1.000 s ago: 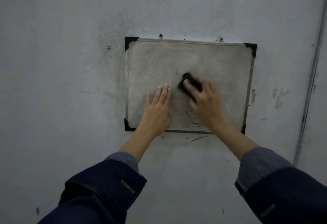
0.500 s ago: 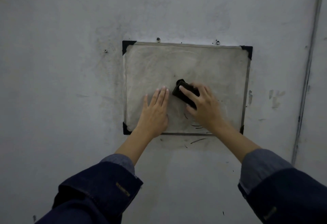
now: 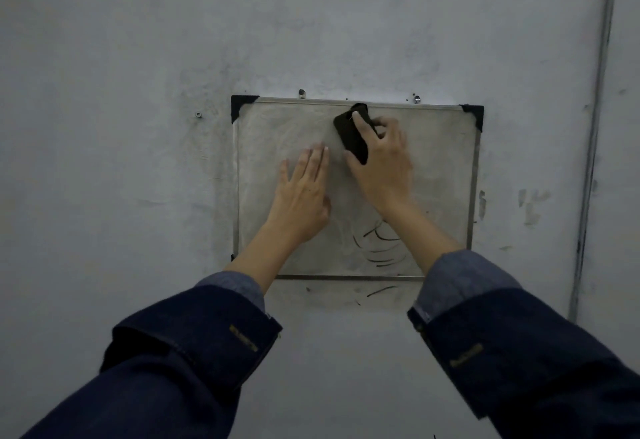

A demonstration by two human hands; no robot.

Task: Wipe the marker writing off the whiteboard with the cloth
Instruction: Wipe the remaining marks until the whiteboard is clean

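Cloth swept up to the top edge; strokes low on the board not yet wiped.

The right hand, fingers curled gripping the dark folded cloth, has climbed from mid-board to just under the top rail of the grey metal-framed whiteboard; the left hand stays flat, fingers straight, pressing the board beside it. Black marker strokes remain well below the fingers, so wiping is unfinished. The right forearm likely covers part of them, and the moving fingers are blurred.
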